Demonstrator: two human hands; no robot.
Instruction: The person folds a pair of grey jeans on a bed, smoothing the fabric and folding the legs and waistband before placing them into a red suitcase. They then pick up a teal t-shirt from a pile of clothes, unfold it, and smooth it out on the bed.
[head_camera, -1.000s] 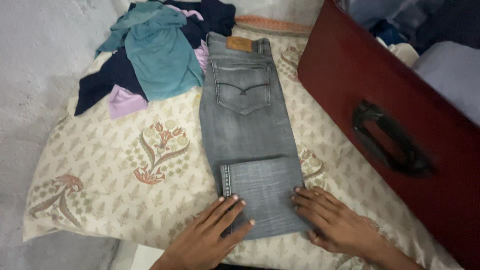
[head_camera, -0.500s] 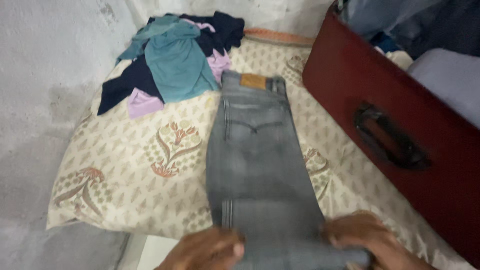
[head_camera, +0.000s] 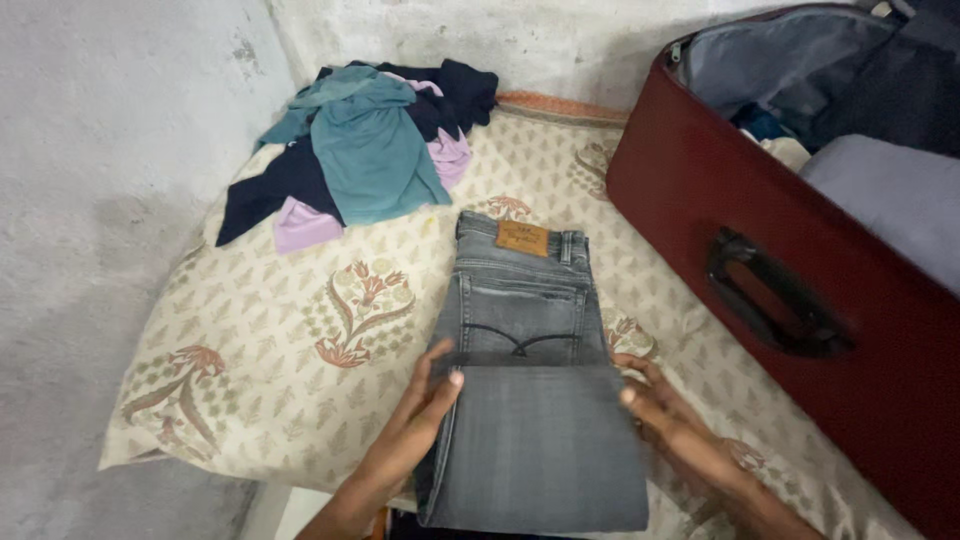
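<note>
Grey jeans (head_camera: 525, 400), folded, lay on patterned bedspread (head_camera: 280, 330). Left hand (head_camera: 420, 415) and right hand (head_camera: 665, 415) flanked the jeans, fingers flat, gripping nothing. Red suitcase (head_camera: 720, 190) stood right of the jeans.

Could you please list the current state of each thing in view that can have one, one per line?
Grey jeans: folded, lower part doubled up over the seat, lying flat on the printed cloth.
Left hand: open, flat against the fold's left edge.
Right hand: open, flat against the fold's right edge.
Red suitcase: open, with clothes inside.
Pile of clothes: unfolded, heaped at the cloth's far corner.
</note>
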